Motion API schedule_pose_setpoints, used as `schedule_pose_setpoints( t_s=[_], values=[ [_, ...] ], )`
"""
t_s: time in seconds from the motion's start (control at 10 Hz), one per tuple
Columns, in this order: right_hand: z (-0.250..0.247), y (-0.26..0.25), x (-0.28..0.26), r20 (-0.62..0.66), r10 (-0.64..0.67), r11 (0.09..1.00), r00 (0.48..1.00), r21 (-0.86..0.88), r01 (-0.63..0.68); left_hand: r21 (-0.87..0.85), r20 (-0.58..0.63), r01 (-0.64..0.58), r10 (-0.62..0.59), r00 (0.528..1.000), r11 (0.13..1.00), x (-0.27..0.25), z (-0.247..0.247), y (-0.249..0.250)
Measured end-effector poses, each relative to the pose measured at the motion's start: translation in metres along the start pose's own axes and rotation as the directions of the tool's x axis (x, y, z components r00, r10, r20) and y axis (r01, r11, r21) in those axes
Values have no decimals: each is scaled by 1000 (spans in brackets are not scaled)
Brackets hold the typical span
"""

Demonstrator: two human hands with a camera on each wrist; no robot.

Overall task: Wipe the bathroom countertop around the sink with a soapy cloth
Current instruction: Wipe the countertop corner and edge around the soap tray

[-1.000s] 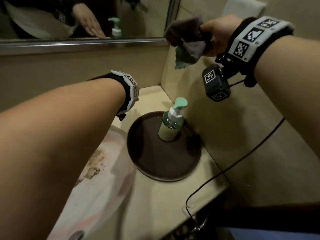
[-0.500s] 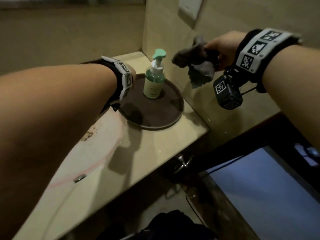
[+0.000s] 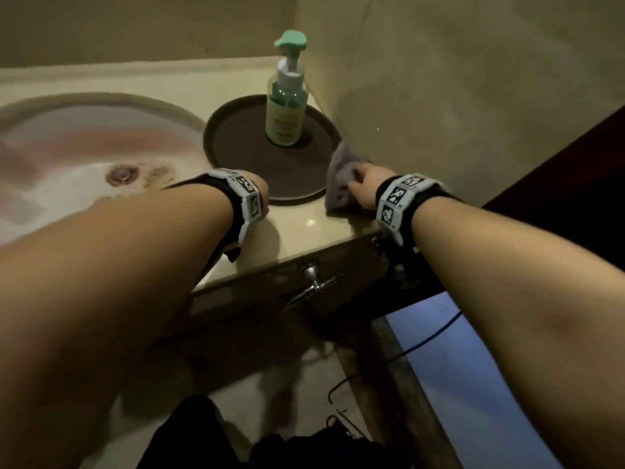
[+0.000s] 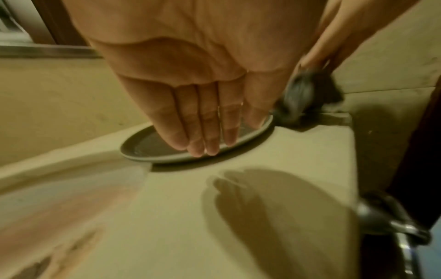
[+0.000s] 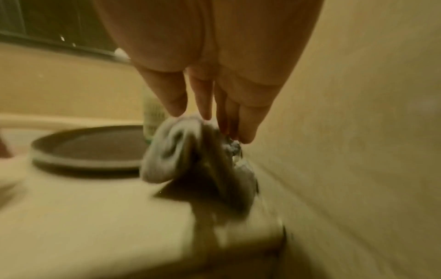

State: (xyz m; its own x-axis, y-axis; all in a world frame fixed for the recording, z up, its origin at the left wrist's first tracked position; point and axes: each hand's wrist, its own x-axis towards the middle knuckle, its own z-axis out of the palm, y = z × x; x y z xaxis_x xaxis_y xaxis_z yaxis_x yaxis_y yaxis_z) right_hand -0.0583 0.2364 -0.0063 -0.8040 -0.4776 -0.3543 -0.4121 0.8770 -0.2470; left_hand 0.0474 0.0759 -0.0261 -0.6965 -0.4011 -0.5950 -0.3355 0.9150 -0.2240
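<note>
A bunched grey cloth (image 3: 340, 179) sits on the beige countertop (image 3: 304, 228), in the corner between the dark round tray (image 3: 270, 157) and the right wall. My right hand (image 3: 360, 187) holds the cloth down there. In the right wrist view, thumb and fingertips (image 5: 245, 136) pinch the top of the cloth (image 5: 190, 156). My left hand (image 4: 205, 149) is flat with straight fingers together, reaching over the tray's near rim (image 4: 148, 158). Whether it touches the rim I cannot tell. In the head view the left hand (image 3: 264, 194) is mostly hidden behind its wristband.
A green pump soap bottle (image 3: 286, 106) stands on the tray's far side. The stained sink basin (image 3: 84, 154) lies to the left. A metal hook (image 3: 314, 282) juts from the counter's front edge. A wall closes the right side, and a cable (image 3: 422, 343) hangs below.
My right hand has come down from beside the wall and set the cloth on the counter next to the tray. My left hand has dropped to the tray's near rim. The head view has tilted downward.
</note>
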Motion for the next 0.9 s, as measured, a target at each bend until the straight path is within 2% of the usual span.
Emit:
schedule_pose_setpoints(
  t_s=[0.1,0.2,0.3,0.4,0.6,0.7,0.8,0.9],
  values=[
    [38,11,4,125,-9,988,992,-152,28,19,49,9,-10,999,1000,19,20,26],
    [50,20,10,61,-43,991,997,-125,51,-24,37,-30,31,999,999,8,18,48],
    [49,21,14,59,-135,984,989,-112,141,-85,7,39,-38,999,996,5,13,61],
    [51,23,24,147,-151,967,978,-183,177,-135,48,73,-67,997,988,9,13,76],
    [63,34,30,170,-18,938,985,-338,76,-200,39,116,-110,993,973,19,28,83],
    [60,36,26,208,10,949,978,-310,56,-205,24,94,-91,996,974,17,28,82],
    [61,44,17,211,-62,957,976,-263,117,-180,6,74,-74,997,981,13,30,83],
    [61,48,7,242,-23,950,970,-297,97,-192,-17,69,-73,997,979,10,35,82]
  ],
)
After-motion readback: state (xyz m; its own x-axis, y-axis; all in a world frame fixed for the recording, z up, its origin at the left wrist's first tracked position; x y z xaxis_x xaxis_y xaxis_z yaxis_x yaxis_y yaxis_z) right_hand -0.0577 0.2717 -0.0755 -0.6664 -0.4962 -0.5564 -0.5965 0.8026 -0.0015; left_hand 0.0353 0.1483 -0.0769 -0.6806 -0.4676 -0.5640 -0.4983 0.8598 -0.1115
